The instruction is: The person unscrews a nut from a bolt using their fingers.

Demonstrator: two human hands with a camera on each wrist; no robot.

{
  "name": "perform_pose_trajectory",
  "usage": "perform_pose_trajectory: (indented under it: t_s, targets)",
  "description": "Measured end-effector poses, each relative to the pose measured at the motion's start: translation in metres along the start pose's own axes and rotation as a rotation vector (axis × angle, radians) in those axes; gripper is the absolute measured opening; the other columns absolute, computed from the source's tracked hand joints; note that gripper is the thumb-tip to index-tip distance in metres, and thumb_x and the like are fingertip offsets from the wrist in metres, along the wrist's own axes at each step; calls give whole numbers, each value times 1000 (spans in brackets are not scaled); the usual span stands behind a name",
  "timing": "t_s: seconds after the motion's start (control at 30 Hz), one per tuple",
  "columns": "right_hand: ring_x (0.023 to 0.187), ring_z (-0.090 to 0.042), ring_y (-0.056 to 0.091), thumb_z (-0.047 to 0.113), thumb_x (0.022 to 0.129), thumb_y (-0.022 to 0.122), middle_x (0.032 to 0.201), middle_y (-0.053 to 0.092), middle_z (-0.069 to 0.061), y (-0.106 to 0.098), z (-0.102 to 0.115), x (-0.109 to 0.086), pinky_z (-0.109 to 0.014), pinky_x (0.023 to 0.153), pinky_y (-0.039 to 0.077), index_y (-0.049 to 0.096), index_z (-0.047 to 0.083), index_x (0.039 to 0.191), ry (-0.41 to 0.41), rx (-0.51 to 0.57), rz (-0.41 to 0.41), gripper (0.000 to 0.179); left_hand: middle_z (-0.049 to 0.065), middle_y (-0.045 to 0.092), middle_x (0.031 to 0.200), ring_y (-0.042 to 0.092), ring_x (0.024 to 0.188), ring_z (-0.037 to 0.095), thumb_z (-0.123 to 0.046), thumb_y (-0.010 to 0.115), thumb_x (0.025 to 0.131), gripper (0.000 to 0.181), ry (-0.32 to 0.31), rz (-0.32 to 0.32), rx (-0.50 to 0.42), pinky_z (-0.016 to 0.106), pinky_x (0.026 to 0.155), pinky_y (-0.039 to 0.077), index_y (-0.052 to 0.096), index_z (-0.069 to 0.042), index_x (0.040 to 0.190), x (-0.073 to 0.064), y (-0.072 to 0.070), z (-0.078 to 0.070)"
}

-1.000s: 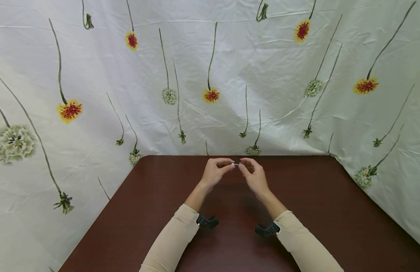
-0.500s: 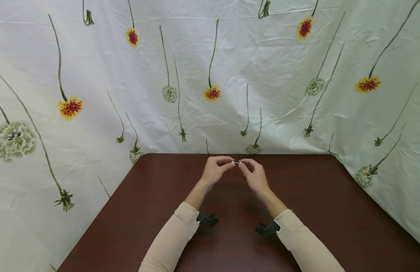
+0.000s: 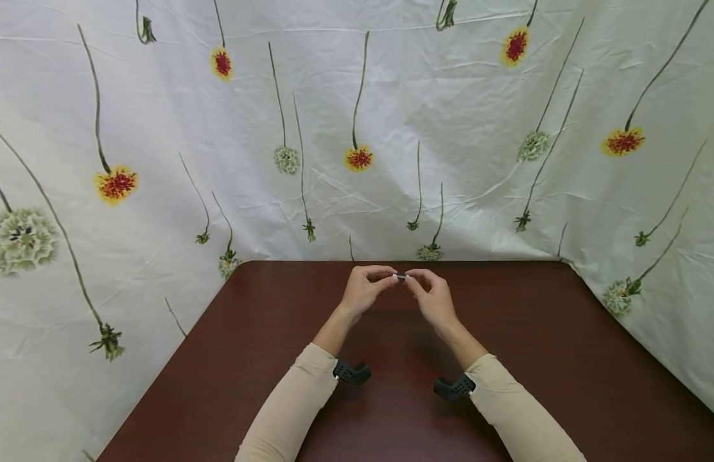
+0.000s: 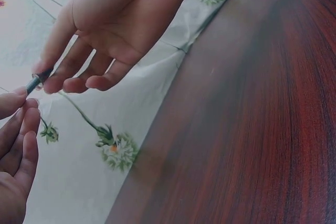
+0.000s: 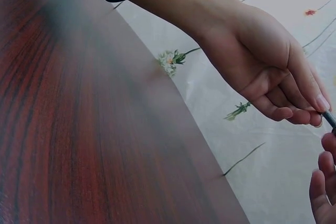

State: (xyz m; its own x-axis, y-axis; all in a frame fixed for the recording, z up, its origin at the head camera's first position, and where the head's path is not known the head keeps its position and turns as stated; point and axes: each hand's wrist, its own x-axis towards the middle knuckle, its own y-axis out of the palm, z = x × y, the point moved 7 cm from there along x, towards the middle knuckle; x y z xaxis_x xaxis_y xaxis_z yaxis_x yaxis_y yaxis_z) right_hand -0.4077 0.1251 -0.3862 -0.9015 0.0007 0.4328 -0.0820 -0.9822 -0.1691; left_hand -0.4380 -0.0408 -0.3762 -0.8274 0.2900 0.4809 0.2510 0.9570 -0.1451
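A small threaded metal bolt [image 3: 400,277] spans the gap between the two hands, held up over the far part of the table. My left hand [image 3: 361,292] pinches its left end between thumb and fingers. At the other end, the thumb and fingertips of my right hand [image 3: 435,300] pinch it. The left wrist view shows the grey threads of the bolt [image 4: 32,84] and a wider dark part by the right fingers; whether that is a head or a nut, I cannot tell. In the right wrist view the bolt [image 5: 329,119] is cut off by the frame's edge.
A dark reddish-brown wooden table [image 3: 264,359] lies beneath both arms. Behind it and along the sides hangs a white cloth [image 3: 472,115] printed with flowers. Each wrist wears a black strap [image 3: 352,372], and the sleeves are beige.
The hands stay almost in place, both still pinching the bolt. Only slight shifts show at the fingertips. The head view has tilted a little.
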Motion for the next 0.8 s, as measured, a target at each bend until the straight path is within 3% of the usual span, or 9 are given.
perform_pose_trajectory:
  t_s: [0.2,0.33,0.43,0.53,0.63,0.7,0.8]
  targets:
    - [111,-35,62,6,101,68,122,65,-18,0,3,-1,-37,85,54,66,4,130,-10,43,18,29,9,77,101,72,97,41,-8,78,94,21,-4,2,12,55,88,56,76,6,110,-1,0,-1]
    - [104,-33,63,15,102,69,119,67,-17,-1,1,-1,-42,84,55,69,0,125,19,25,9,27,12,77,100,68,99,51,-8,79,93,19,-13,7,0,61,89,53,77,4,109,-1,1,0]
    - [104,-35,62,8,102,67,120,67,-20,-1,2,0,-38,82,54,69,-4,122,11,19,14,23,14,77,100,67,99,53,-8,79,93,19,-11,12,-8,65,90,51,77,4,108,-1,1,1]
    - [110,-39,60,-2,100,67,124,65,-24,1,5,1,-33,82,52,66,-6,126,0,38,29,27,14,77,100,67,99,54,-8,78,94,21,-9,21,-11,58,88,55,76,6,109,0,1,1]
    - [110,-39,61,4,100,68,123,66,-22,1,4,0,-30,81,53,66,-4,127,13,43,21,28,11,77,100,66,100,56,-8,78,94,25,-16,27,-13,43,84,59,74,10,111,0,1,2]
    - [101,-30,64,8,101,68,116,68,-20,-1,15,-4,-32,81,54,68,-4,124,20,27,7,25,10,77,99,67,98,53,-8,78,94,24,-18,25,-13,38,82,59,75,9,111,-1,1,2]
    - [94,-24,64,9,102,68,109,69,-22,-2,29,-10,-34,80,54,69,-5,119,14,3,2,22,10,77,99,70,97,49,-8,77,94,24,-18,23,-12,44,85,59,74,9,111,0,1,2]
